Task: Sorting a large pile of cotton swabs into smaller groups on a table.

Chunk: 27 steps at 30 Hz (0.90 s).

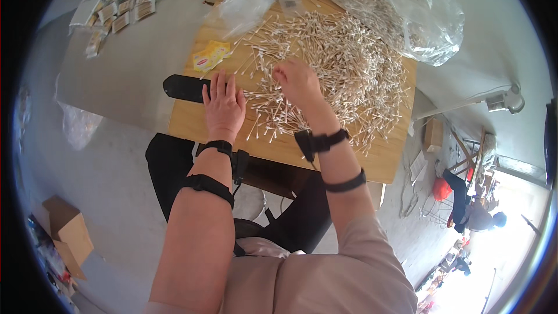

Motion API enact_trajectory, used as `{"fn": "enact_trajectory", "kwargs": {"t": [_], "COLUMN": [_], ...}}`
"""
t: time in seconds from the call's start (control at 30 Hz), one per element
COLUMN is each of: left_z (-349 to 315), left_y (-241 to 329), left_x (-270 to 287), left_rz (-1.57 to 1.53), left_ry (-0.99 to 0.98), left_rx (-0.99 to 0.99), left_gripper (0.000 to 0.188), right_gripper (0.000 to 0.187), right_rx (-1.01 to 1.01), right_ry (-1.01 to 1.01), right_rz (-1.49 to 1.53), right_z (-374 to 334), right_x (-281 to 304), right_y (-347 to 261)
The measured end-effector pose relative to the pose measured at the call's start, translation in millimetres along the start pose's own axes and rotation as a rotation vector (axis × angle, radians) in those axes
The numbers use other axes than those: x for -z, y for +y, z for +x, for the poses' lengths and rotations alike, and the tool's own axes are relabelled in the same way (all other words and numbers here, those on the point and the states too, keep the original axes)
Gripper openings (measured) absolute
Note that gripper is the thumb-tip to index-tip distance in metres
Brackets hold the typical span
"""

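Observation:
A large loose heap of cotton swabs (354, 64) is spread over the wooden table (378, 166) in front of me. My left hand (224, 107) lies palm down with its fingers stretched out, at the left edge of the heap. Its fingertips reach over the right end of a flat, dark, elongated object (183, 88) that sticks out past the table's left edge. Above the swabs, my right hand (298, 83) is closed with its fingers curled in; whatever may be inside them is hidden. Just beyond my left hand are yellow printed packets (210, 56).
Clear plastic bags lie at the back, a crumpled one (249, 6) and a large one (433, 32) by the swabs. Several filled packs (136, 3) cover the grey surface at far left. An open cardboard box (68, 237) stands lower left; another person (479, 219) is at right.

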<state>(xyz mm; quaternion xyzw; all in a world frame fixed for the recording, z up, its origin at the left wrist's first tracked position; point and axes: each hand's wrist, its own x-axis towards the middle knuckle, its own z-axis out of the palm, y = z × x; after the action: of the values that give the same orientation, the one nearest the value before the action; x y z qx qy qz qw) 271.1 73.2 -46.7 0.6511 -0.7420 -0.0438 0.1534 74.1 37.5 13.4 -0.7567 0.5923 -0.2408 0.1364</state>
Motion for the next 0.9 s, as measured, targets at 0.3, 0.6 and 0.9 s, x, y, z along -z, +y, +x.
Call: {"fn": "enact_trajectory", "kwargs": {"t": [0.3, 0.6, 0.9], "left_z": [-2, -2, -3], "left_y": [2, 0, 0], "left_x": [0, -4, -3], "left_rz": [-0.038, -0.058, -0.047], "left_ry": [0.004, 0.014, 0.004], "left_rx": [0.003, 0.011, 0.008], "left_gripper": [0.044, 0.044, 0.044], "right_gripper": [0.011, 0.007, 0.004], "right_rx": [0.184, 0.212, -0.567], "right_ry": [-0.206, -0.167, 0.282], "right_rz": [-0.267, -0.298, 1.074], "right_z": [44, 44, 14], "right_x": [-8, -5, 2], "right_y": [26, 35, 57]}}
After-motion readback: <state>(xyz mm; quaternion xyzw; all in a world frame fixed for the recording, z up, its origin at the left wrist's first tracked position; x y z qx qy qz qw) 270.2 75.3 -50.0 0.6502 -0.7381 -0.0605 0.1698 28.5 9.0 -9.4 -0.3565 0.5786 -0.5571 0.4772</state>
